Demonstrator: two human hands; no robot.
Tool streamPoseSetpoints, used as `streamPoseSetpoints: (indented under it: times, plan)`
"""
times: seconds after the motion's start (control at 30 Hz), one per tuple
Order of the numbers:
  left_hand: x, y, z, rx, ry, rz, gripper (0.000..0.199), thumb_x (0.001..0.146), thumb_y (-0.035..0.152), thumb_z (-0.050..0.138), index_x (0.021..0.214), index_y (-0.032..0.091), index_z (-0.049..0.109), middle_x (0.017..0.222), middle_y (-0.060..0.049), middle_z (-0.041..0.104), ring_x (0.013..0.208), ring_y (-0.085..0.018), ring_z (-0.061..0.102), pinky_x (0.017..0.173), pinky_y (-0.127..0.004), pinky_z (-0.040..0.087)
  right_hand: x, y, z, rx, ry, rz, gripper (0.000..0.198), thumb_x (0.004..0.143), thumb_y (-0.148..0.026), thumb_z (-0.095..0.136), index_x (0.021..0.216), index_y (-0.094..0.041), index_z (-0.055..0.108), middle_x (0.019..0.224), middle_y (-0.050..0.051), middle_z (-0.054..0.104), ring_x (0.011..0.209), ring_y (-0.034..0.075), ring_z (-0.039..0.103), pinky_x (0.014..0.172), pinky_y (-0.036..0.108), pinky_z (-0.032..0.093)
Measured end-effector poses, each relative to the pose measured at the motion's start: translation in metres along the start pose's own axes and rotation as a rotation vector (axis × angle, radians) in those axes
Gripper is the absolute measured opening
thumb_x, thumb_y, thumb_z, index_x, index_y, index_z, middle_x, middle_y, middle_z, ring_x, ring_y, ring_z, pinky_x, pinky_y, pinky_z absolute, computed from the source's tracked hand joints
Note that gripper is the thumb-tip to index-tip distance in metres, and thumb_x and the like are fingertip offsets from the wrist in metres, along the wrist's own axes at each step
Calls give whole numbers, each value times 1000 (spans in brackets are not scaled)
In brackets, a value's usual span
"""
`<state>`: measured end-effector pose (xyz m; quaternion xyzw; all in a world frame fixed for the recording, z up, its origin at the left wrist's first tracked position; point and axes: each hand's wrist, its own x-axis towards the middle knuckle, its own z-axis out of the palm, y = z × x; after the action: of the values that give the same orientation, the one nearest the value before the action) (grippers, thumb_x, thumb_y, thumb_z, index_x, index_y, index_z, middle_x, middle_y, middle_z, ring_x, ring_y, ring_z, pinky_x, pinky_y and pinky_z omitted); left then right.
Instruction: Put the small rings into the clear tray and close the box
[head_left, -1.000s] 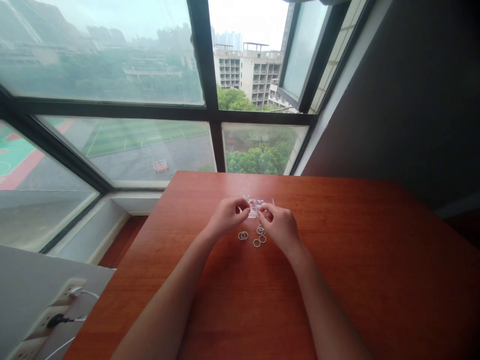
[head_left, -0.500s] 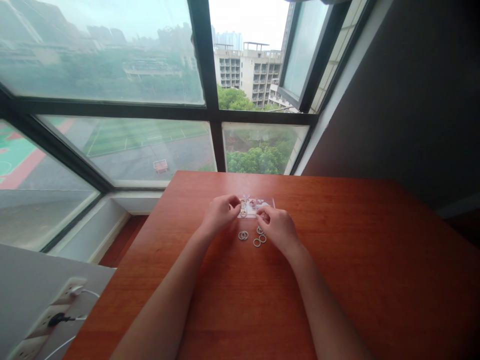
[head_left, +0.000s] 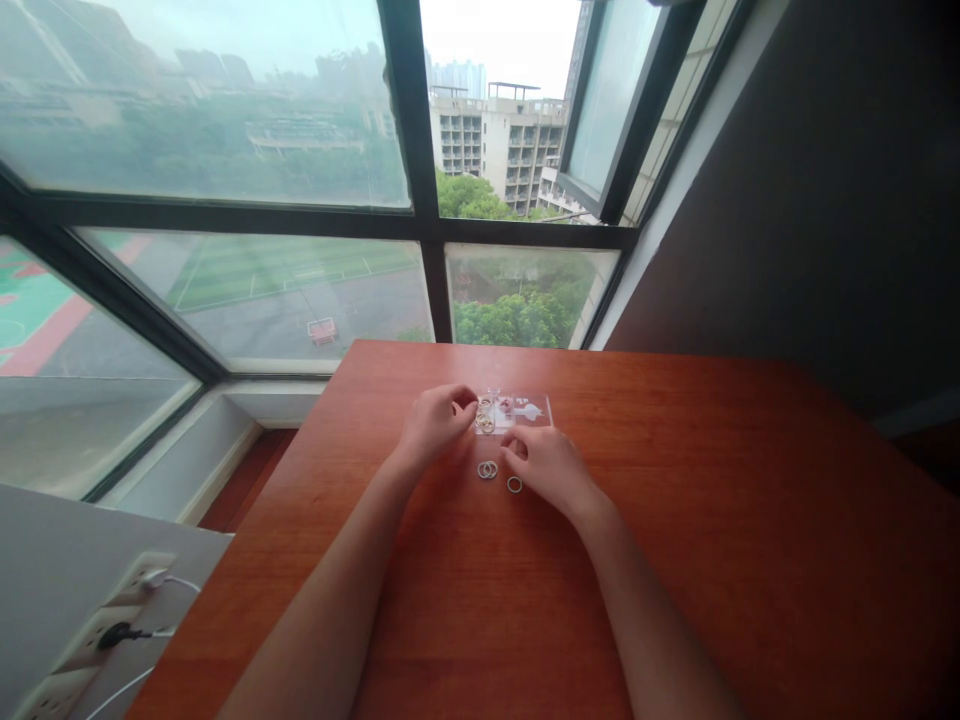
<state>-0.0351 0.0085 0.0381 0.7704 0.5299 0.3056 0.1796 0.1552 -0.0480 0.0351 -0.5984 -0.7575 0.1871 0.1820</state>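
A clear flat plastic case (head_left: 544, 420) lies on the wooden table, with several pale rings (head_left: 486, 422) at its left end and a small pinkish thing (head_left: 506, 405) near its middle. My left hand (head_left: 439, 422) is at the case's left edge, thumb and forefinger pinched together; what they grip, if anything, is hidden. Just below the case, my right hand (head_left: 551, 465) is closed in a pinch above the tabletop, its contents too small to make out. Nearer me lie a few overlapping rings (head_left: 487, 470) and a single ring (head_left: 514, 485) beside the right hand.
The reddish-brown table (head_left: 480, 620) reaches to the window frame (head_left: 431, 235) at the back. A dark wall (head_left: 840, 200) slopes along the right. Sockets with plugged-in cables (head_left: 120, 636) are at the lower left.
My right hand has shifted left and slightly down, and two or so rings beside it no longer show. More rings appear at the case's left end. My left hand has drawn slightly left.
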Motion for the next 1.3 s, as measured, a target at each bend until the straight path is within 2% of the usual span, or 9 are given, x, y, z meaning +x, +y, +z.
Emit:
streamPoseSetpoints:
  times: [0.2, 0.3, 0.53, 0.7, 0.87, 1.1, 1.3]
  plan:
    - [0, 3, -2, 7, 1, 5, 17, 80, 27, 54, 80, 17, 68, 78, -4, 71, 67, -15, 61, 59, -22, 42, -5, -10, 4, -32, -75, -67, 9, 81, -29, 60, 81, -24, 68, 76, -2, 69, 69, 13, 60, 57, 22, 32]
    - [0, 4, -2, -3, 3, 8, 17, 79, 26, 54, 80, 17, 68, 78, -4, 71, 67, -14, 60, 59, -22, 42, -6, -13, 6, -87, -105, -56, 10, 80, -24, 59, 82, -24, 69, 77, -1, 69, 71, 14, 61, 58, 23, 32]
    - [0, 5, -2, -8, 0, 14, 16, 80, 26, 54, 79, 17, 68, 77, -4, 70, 67, -14, 61, 60, -22, 42, -4, -11, 5, -92, -75, -71, 12, 80, -22, 57, 80, -25, 68, 77, -1, 70, 70, 14, 61, 58, 23, 32]
    - [0, 5, -3, -17, -6, 13, 17, 80, 26, 54, 79, 17, 68, 75, -3, 70, 65, -14, 60, 60, -22, 42, -2, -5, 1, -65, -22, -3, 10, 81, -26, 58, 83, -26, 67, 75, -2, 69, 68, 13, 61, 57, 23, 31]
    - [0, 5, -2, -22, -13, 8, 18, 80, 27, 54, 80, 16, 68, 75, -4, 69, 66, -14, 59, 60, -23, 42, 0, -1, -1, -135, -15, 76, 12, 83, -28, 57, 86, -25, 68, 78, 1, 70, 73, 16, 63, 59, 24, 34]
    - [-1, 5, -3, -32, -9, 6, 18, 80, 27, 54, 80, 17, 69, 75, -4, 69, 65, -14, 59, 59, -22, 41, -5, -12, 2, -189, -92, -64, 12, 82, -29, 57, 83, -25, 68, 82, 3, 70, 76, 17, 63, 61, 25, 36]
    - [0, 5, -2, -29, -11, 17, 17, 79, 26, 55, 80, 17, 69, 76, -4, 70, 66, -14, 60, 59, -22, 42, -5, -16, 8, -299, -72, -76, 15, 81, -27, 54, 77, -22, 67, 77, 5, 69, 68, 19, 62, 57, 26, 33]
